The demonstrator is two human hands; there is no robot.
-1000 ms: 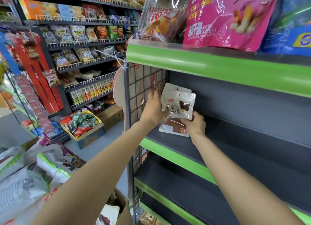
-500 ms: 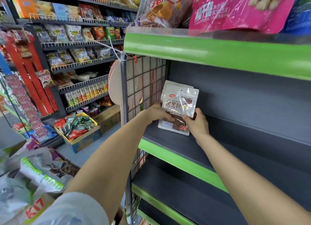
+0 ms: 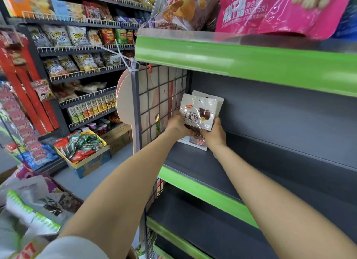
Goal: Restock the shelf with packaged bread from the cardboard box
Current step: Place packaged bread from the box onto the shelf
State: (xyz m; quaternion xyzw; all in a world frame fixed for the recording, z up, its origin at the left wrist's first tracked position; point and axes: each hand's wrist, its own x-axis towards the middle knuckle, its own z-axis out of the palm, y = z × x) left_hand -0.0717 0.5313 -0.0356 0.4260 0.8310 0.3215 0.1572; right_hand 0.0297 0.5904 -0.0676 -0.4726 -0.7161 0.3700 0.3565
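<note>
Both hands held the front bread packet [image 3: 199, 111] upright between them at the shelf's [image 3: 195, 162] left end: the left hand [image 3: 178, 126] gripped its lower left edge, the right hand [image 3: 213, 133] pinched its lower right corner. A second packet [image 3: 216, 102] stood just behind it, beyond the hands, beside the wire grid panel [image 3: 156, 96] to the left hand's side

Two hands were up at the shelf: left hand [image 3: 178, 124], right hand [image 3: 213, 134]. Two bread packs [image 3: 199, 111] stood stacked front to back; a third could not be ruled out. Three green-edged shelf boards [image 3: 201, 189] showed below the top one, plus one open snack carton [image 3: 87, 160] on the floor.
</note>
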